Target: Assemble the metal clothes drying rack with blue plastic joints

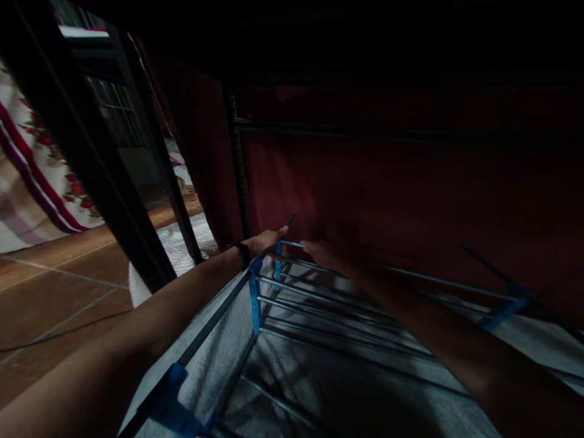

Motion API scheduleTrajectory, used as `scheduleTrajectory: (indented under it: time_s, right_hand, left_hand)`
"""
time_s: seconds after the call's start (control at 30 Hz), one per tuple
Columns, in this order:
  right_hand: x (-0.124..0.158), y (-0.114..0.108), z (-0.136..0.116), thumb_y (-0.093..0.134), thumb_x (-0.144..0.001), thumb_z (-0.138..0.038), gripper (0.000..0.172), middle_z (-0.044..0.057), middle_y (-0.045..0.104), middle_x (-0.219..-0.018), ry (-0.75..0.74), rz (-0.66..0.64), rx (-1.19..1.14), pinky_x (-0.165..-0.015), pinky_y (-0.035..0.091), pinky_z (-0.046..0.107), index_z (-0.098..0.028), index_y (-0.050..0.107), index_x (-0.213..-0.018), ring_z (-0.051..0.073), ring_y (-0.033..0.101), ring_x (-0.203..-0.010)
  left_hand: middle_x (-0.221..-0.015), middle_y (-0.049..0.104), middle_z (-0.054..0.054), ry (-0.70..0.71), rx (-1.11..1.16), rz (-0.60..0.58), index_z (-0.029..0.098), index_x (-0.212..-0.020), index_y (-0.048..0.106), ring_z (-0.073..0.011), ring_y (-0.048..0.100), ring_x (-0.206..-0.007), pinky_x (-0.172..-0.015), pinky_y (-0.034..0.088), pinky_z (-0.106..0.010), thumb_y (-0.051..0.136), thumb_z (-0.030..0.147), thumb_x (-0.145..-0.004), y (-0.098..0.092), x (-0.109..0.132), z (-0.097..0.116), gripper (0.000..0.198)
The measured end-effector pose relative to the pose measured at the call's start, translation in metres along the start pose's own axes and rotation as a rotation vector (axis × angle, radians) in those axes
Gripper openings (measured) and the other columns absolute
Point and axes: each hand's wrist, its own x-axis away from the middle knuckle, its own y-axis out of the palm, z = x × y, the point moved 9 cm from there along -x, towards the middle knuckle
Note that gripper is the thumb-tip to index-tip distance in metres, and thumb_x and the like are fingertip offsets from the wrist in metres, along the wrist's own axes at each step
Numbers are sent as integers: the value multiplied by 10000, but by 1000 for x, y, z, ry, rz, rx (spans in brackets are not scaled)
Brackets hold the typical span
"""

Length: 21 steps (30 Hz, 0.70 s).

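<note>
Left hand [266,241] closes around the dark rod [214,316] at a corner of the rack [255,304]; right hand [322,252] touches a rail [410,277], its grip lost in shadow.

One head-worn camera sits low, tilted forward and down along both forearms; the left hand [267,239] and right hand [322,252] meet at mid-frame; the metal rack [319,304] lies close, filling the lower centre; tiled floor [59,286] at lower left; a red curtain [410,194] faces the lens across the right.

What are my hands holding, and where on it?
Metal rack: left hand on the dark side rod, far end; right hand on the far crossbar; grip unclear.
</note>
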Motion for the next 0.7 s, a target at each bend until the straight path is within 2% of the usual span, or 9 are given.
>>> scheduleTrajectory:
  time_s: [0.13, 0.37, 0.53, 0.63, 0.7]
  right_hand:
    - [-1, -2, 1, 340, -1038, -249, 394, 90, 700, -1264, 32, -13, -25, -992, 453, 344, -200, 641, -1288, 226, 640, -1138]
    - [-11, 2, 6, 330, -1046, -216, 393, 87, 713, -1227, -14, -53, -205, -937, 472, 274, -162, 684, -1208, 172, 662, -1082]
    - [-12, 2, 0, 353, -1049, -219, 381, 118, 700, -1251, -17, -56, -63, -1017, 442, 328, -146, 649, -1278, 211, 639, -1156]
    - [-2, -8, -9, 392, -1043, -244, 413, 173, 622, -1373, 14, -52, -29, -1066, 422, 351, -103, 565, -1391, 243, 586, -1256]
    - [13, -24, -15, 408, -1037, -239, 441, 185, 571, -1428, 15, 31, -36, -1096, 404, 344, -92, 517, -1439, 240, 536, -1314]
  left_hand:
    - [-696, 657, -58, -17, -14, 13, 156, -824, 633, -204, 644, -707, -661, 584, -337, 481, 617, -949, 1, 0, -1, 501]
    - [-725, 683, -83, 9, -45, -9, 157, -816, 640, -224, 666, -736, -653, 584, -336, 474, 671, -926, 3, -7, -2, 551]
    - [-789, 721, -106, 7, -51, -40, 147, -875, 650, -238, 689, -818, -687, 585, -341, 483, 644, -936, 4, -7, -2, 528]
    - [-857, 743, -132, 31, -108, -52, 135, -898, 668, -253, 694, -845, -675, 572, -334, 500, 697, -899, 6, 3, 6, 586]
    - [-901, 750, -143, 51, -153, -71, 132, -911, 684, -263, 696, -847, -659, 559, -324, 509, 752, -856, 9, 11, 12, 647]
